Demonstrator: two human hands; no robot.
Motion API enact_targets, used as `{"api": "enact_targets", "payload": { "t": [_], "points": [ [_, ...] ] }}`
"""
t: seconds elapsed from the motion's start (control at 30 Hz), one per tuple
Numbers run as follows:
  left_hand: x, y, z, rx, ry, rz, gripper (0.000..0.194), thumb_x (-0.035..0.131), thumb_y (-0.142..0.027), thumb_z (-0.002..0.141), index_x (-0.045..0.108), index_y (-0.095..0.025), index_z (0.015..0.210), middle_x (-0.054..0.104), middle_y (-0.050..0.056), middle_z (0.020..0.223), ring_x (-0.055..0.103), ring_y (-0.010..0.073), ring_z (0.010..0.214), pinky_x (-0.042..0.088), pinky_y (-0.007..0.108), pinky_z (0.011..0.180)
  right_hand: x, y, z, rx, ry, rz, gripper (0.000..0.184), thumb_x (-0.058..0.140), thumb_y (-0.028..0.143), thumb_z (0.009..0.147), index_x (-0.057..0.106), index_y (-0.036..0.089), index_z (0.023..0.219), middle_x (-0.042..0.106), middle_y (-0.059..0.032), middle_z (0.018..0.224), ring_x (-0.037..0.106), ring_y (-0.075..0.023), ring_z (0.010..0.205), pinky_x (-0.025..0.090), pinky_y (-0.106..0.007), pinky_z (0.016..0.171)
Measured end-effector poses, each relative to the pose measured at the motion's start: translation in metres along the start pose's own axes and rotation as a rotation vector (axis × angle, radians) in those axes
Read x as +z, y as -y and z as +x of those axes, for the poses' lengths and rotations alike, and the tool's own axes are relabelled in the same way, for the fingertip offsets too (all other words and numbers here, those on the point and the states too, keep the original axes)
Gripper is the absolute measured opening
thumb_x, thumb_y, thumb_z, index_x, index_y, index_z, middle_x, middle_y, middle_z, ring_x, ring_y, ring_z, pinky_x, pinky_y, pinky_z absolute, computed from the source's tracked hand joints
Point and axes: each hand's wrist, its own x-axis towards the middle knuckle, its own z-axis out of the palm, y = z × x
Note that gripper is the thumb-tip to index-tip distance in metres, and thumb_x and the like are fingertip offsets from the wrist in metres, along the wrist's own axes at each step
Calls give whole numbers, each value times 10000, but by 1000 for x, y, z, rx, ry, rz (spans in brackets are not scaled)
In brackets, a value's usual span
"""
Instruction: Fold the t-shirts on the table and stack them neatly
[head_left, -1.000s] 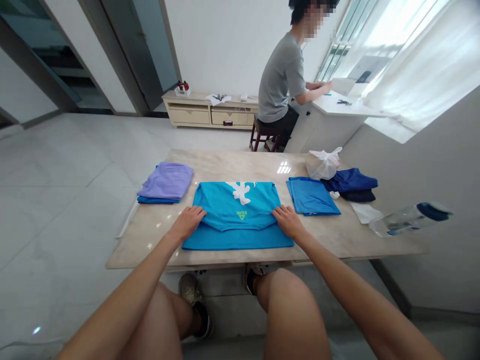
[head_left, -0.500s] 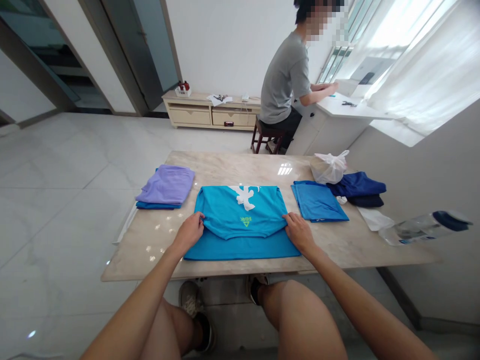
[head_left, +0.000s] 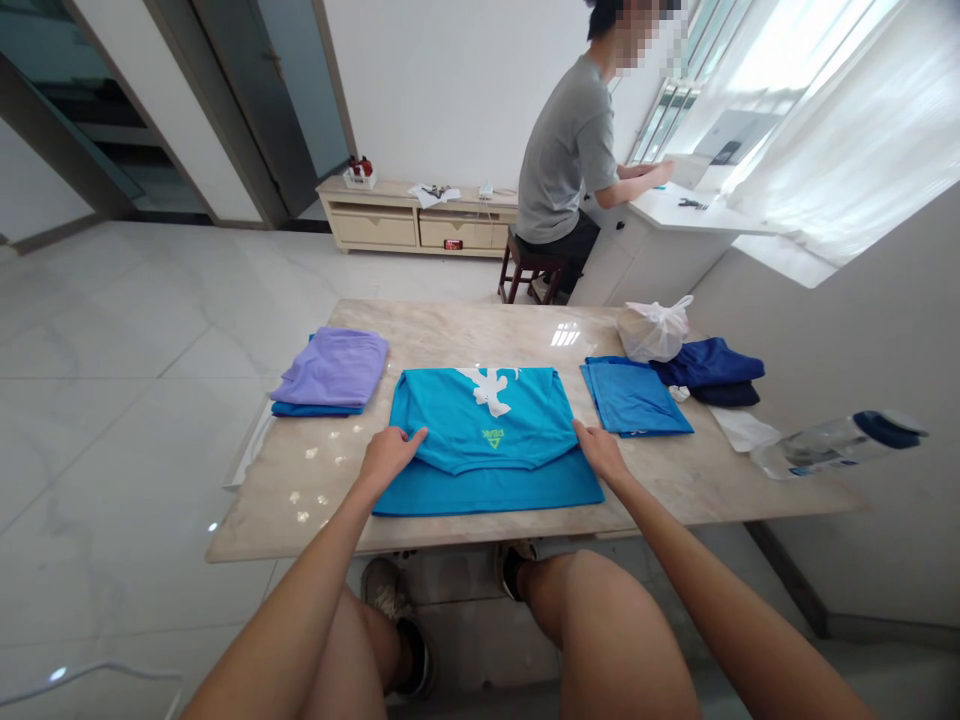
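Note:
A turquoise T-shirt (head_left: 442, 405) lies partly folded in front of me, with a white print and a green-yellow PEAK logo. Its upper layer is turned down, and the collar curve rests short of the near edge of the lower layer. At the shirt's left side, my left hand (head_left: 390, 458) is closed on the fabric, its thumb lying on top and the other fingers mostly hidden. My right hand (head_left: 598, 450) pinches the right edge of the same shirt, near the fold.
The marble-look table (head_left: 315, 500) also carries a folded purple garment (head_left: 337, 368) atop blue cloth, a folded blue garment (head_left: 637, 397), dark blue clothes (head_left: 712, 368), a white plastic bag (head_left: 652, 330) and a lying water bottle (head_left: 825, 447). A person (head_left: 566, 150) sits beyond.
My left hand has shifted slightly right, its thumb now further over the shirt. My right hand stays at the right edge. The view has tilted a little.

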Motion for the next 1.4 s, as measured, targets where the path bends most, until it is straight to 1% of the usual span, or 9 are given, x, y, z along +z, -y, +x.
{"api": "enact_targets", "payload": {
  "t": [0.33,0.53,0.6,0.73,0.83,0.93,1.03,1.2,1.4],
  "points": [
    [-2,-2,1,-6,43,101,639,474,-686,1072,717,-194,746,800,217,946,769,387,1003,398,357,716,18,14,-18,109,-57,-151,519,468,538,1162,811,155,1087,823,-185,1149,760,-299,1067,429,-310,760],
    [-4,-2,0,13,68,53,524,653,-634,979,615,-228,650,753,138,838,755,335,918,405,324,700,18,9,-12,71,-65,-143,463,569,539,1100,826,160,1031,834,-179,1065,773,-312,1014,462,-316,765],
    [-3,-3,0,12,51,-63,487,729,-549,942,563,-231,612,699,91,756,743,308,903,416,307,713,14,8,-9,46,-80,-106,399,611,484,1067,829,162,976,841,-172,1023,779,-315,1000,476,-315,776],
    [-1,-11,-3,-215,58,-696,300,862,-332,827,603,-220,728,652,14,705,734,271,906,511,292,757,5,14,-10,34,-157,97,339,652,429,1022,808,168,872,844,-157,933,794,-298,947,531,-302,808],
    [0,-17,-10,-312,129,-974,318,921,-321,793,636,-197,856,724,21,794,752,245,881,615,332,793,3,24,-17,152,-64,410,314,688,435,1030,770,167,888,825,-125,852,810,-268,869,591,-280,733],
    [0,-17,-14,-338,193,-1078,417,999,-353,738,658,-167,891,773,59,847,772,230,857,674,376,836,4,34,-24,345,77,680,265,795,412,1002,729,163,939,807,-99,846,815,-238,803,642,-266,627],
    [1,-12,-14,-377,209,-1132,548,1083,-371,623,683,-145,922,779,77,848,783,242,852,703,414,847,3,40,-26,442,141,740,286,901,344,934,701,147,986,797,-92,824,811,-229,729,674,-279,573],
    [7,-7,-9,-420,192,-1141,634,1120,-342,553,701,-138,982,744,55,812,790,270,853,730,447,818,0,42,-27,426,194,743,270,927,219,907,694,127,1008,813,-97,828,821,-225,713,664,-244,530],
    [4,-14,-7,-360,161,-1167,453,1063,-256,676,686,-144,900,770,56,848,779,228,824,728,384,790,-7,44,-27,367,156,798,189,892,201,944,714,138,928,834,-92,864,827,-208,746,701,-236,602]
  ]
}}
